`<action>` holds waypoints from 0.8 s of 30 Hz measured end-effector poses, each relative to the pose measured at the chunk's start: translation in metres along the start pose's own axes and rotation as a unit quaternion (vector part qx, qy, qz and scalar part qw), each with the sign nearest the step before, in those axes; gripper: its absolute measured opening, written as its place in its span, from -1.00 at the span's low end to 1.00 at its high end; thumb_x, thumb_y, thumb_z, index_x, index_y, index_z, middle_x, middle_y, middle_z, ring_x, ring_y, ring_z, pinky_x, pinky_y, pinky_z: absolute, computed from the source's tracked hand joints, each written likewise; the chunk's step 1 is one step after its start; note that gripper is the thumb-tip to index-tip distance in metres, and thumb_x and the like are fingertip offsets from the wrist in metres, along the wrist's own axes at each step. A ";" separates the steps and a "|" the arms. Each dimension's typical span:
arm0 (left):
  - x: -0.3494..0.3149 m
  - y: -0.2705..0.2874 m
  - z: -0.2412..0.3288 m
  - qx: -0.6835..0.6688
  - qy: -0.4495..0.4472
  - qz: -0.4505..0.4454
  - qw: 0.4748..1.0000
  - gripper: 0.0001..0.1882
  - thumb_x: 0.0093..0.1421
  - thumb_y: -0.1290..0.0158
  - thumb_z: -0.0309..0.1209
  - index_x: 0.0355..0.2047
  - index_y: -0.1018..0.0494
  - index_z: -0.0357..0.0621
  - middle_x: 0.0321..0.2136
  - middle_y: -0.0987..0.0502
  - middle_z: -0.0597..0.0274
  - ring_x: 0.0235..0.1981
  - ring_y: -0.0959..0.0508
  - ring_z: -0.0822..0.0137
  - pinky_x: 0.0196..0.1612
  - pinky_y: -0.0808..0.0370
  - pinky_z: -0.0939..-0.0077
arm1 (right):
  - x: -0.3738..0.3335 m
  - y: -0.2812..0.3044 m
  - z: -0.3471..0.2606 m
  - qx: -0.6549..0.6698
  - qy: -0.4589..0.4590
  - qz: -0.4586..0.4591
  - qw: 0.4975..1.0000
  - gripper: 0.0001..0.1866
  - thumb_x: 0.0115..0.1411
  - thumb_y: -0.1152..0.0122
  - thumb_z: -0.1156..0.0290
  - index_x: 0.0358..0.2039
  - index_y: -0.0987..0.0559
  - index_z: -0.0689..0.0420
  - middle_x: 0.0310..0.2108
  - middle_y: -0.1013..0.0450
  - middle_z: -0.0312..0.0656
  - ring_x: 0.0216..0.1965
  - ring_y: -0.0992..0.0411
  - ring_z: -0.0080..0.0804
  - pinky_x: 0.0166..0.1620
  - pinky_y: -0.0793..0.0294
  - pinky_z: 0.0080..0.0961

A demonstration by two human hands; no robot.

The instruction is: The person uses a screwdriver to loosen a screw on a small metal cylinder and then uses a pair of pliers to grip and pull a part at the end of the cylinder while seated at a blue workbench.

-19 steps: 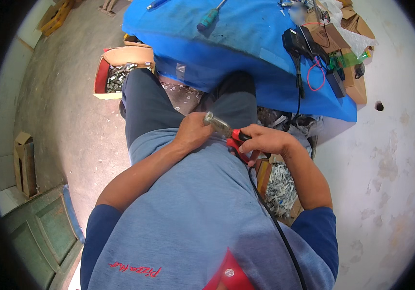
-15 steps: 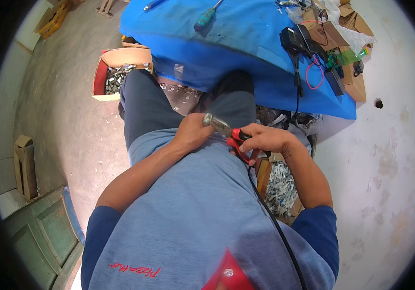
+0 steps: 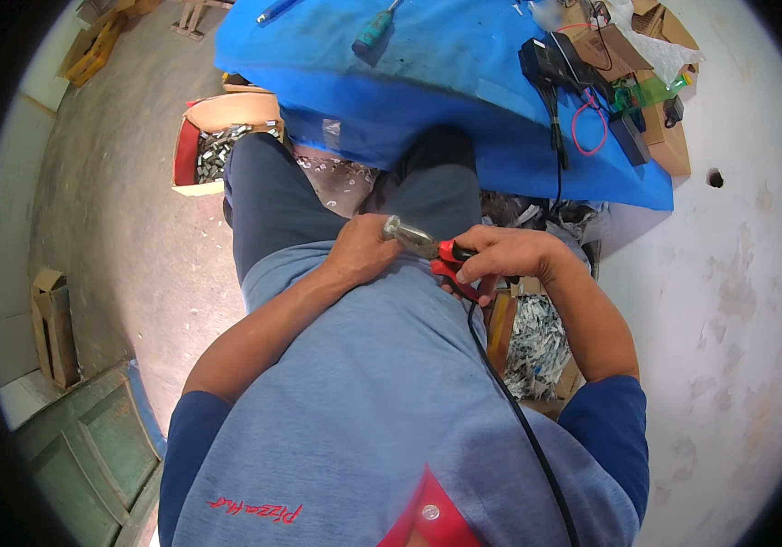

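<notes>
Over my lap, my right hand (image 3: pixel 509 253) is closed around the red-and-black handles of a pair of pliers (image 3: pixel 450 260). The metal jaws point left, toward my left hand (image 3: pixel 362 248). That hand is closed, its fingers curled around a small silvery piece with a rounded end (image 3: pixel 392 226). The piece meets the plier jaws; what kind of thing it is, I cannot make out. A black cable (image 3: pixel 519 415) runs down over my shirt from beneath the pliers.
A blue-covered table (image 3: pixel 409 82) stands before my knees, with a teal-handled screwdriver (image 3: pixel 373 33), black adapters (image 3: pixel 546 68) and cardboard (image 3: pixel 669 146). A box of small metal parts (image 3: pixel 218 150) sits on the floor at left. Shredded material (image 3: pixel 537 342) fills a box beside my right hip.
The view has shifted slightly, and my right elbow sits a little farther out. Both hands keep nearly the same place and hold.
</notes>
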State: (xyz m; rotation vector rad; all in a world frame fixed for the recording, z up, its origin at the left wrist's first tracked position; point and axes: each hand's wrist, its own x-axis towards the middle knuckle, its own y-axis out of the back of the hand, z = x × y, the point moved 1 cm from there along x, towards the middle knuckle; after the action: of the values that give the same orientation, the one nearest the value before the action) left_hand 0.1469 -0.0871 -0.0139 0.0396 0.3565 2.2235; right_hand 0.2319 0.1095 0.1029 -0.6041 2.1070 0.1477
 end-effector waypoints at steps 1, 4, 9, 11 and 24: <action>0.000 0.000 0.001 0.007 -0.006 -0.006 1.000 -0.83 0.12 -0.04 -0.42 -0.47 -0.50 -0.31 -0.71 -0.41 0.13 -0.62 -0.37 0.44 -0.50 -0.35 0.37 | -0.001 0.001 0.000 -0.008 -0.008 -0.004 1.000 -0.64 0.10 -0.17 0.40 -0.09 -0.51 0.26 -0.24 -0.53 -0.20 -0.28 -0.50 -0.49 -0.32 -0.61 -0.54; -0.001 0.003 0.011 0.021 -0.005 -0.036 0.999 -0.81 0.14 -0.05 -0.38 -0.44 -0.49 -0.31 -0.69 -0.42 0.06 -0.63 -0.38 0.38 -0.49 -0.36 0.34 | -0.004 0.007 0.003 -0.003 -0.014 -0.009 1.000 -0.65 0.11 -0.16 0.41 -0.08 -0.51 0.24 -0.22 -0.55 -0.20 -0.24 -0.52 -0.49 -0.32 -0.61 -0.56; 0.000 -0.004 0.011 0.090 -0.018 -0.078 0.993 -0.68 0.22 -0.07 -0.24 -0.45 -0.48 -0.31 -0.68 -0.42 0.04 -0.62 -0.37 0.33 -0.46 -0.37 0.31 | -0.006 0.012 0.002 0.000 0.001 0.009 1.000 -0.67 0.10 -0.14 0.43 -0.11 -0.50 0.27 -0.21 -0.55 -0.14 -0.20 -0.54 -0.43 -0.34 -0.61 -0.57; 0.001 -0.006 0.007 0.049 -0.014 -0.054 0.997 -0.63 0.24 -0.07 -0.18 -0.47 -0.47 -0.31 -0.69 -0.41 0.09 -0.61 -0.35 0.37 -0.47 -0.35 0.33 | -0.005 0.012 0.004 0.021 0.014 0.002 1.000 -0.66 0.09 -0.14 0.43 -0.11 -0.50 0.27 -0.21 -0.55 -0.14 -0.19 -0.54 -0.43 -0.34 -0.61 -0.56; 0.003 -0.003 0.005 -0.025 0.035 -0.054 0.998 -0.61 0.28 -0.05 -0.19 -0.54 -0.47 -0.27 -0.73 -0.32 0.28 -0.62 -0.25 0.50 -0.53 -0.24 0.38 | -0.001 -0.011 0.019 -0.109 -0.002 0.058 0.992 -0.71 0.13 -0.12 0.31 -0.23 -0.47 0.25 -0.44 -0.45 -0.23 -0.46 -0.45 -0.51 -0.39 -0.53 -0.54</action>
State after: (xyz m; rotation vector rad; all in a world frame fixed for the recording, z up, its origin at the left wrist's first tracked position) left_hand 0.1480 -0.0825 -0.0105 -0.0827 0.3319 2.1286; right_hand 0.2513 0.1066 0.0942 -0.6082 2.1382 0.4480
